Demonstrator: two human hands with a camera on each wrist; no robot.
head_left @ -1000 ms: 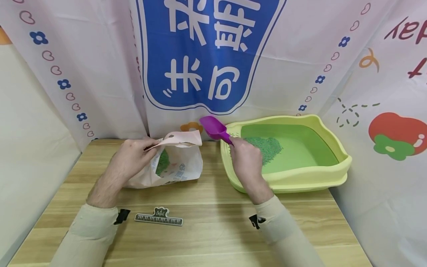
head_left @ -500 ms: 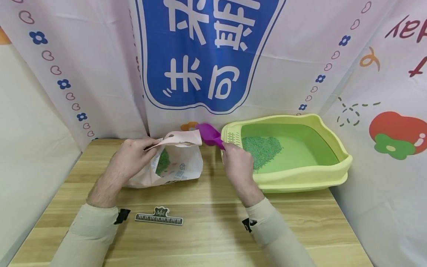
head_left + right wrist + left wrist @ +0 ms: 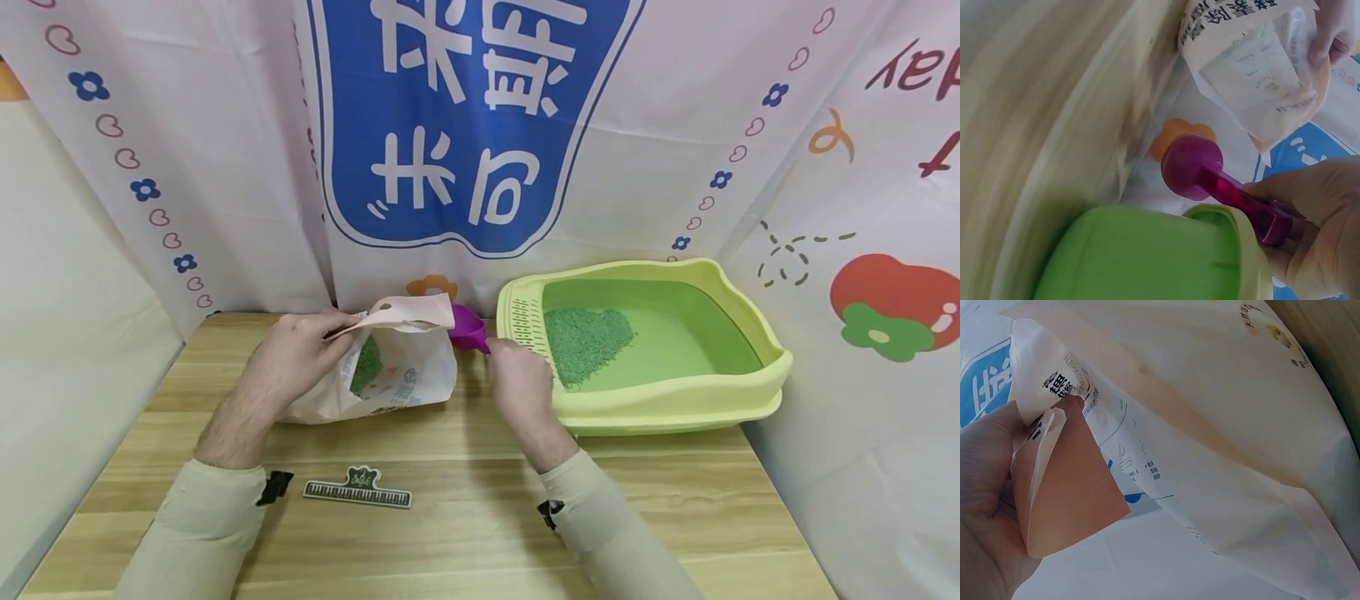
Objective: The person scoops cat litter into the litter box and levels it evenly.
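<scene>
My left hand (image 3: 300,354) pinches the top edge of a pale paper-like bag (image 3: 420,375), holding its mouth open. Green granules (image 3: 367,365) show inside it. In the left wrist view the thumb and fingers grip a folded flap (image 3: 1079,487) of the bag. My right hand (image 3: 522,383) grips the handle of a purple scoop (image 3: 468,328). The scoop's bowl is beside the bag's right side, partly hidden behind the flap in the head view; the right wrist view shows the scoop (image 3: 1192,165) apart from the bag. Right of that hand stands a green litter box (image 3: 675,408).
A heap of green granules (image 3: 588,342) lies at the left end of the litter box. On the wooden table (image 3: 450,533) near the left forearm is a clip with a piano-key pattern (image 3: 357,487). A printed curtain (image 3: 622,183) hangs behind the table.
My right hand has moved left and nearer with the purple scoop, from over the litter box's left edge to beside the bag. The left hand and the bag have stayed put.
</scene>
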